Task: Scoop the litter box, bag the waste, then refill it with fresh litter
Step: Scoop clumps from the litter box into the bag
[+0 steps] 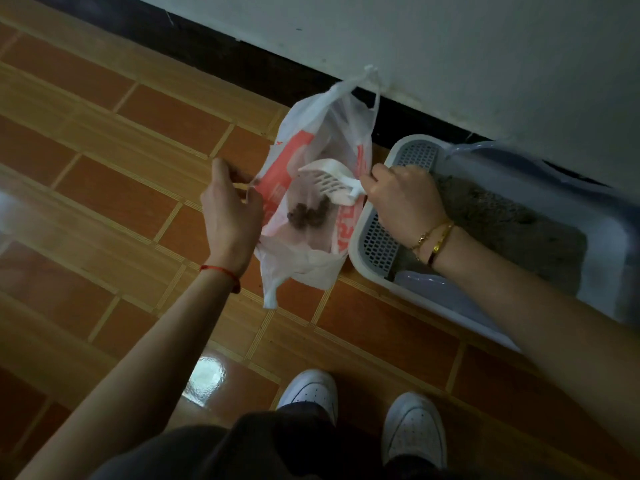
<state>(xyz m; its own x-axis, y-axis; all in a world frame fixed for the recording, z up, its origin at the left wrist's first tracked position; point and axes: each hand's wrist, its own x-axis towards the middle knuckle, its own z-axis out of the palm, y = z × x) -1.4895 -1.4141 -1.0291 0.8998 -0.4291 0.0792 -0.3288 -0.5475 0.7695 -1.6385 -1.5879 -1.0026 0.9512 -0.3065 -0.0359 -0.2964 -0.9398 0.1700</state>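
Observation:
A white plastic bag point(304, 157) with red print lies open on the floor, dark waste clumps point(308, 213) inside it. My left hand point(230, 213) pinches the bag's left edge and holds it open. My right hand point(403, 202) grips the handle of a white slotted scoop point(329, 180), whose head is tilted over the bag's mouth. To the right sits the white and blue litter box point(360, 233) with a grey perforated step and grey litter point(512, 220); my right forearm crosses over it.
The litter box stands along a white wall point(450, 46) with a black baseboard. The floor point(121, 161) is glossy orange-brown tile. My two white shoes point(311, 393) stand near the bottom of the view, close to the box's front edge.

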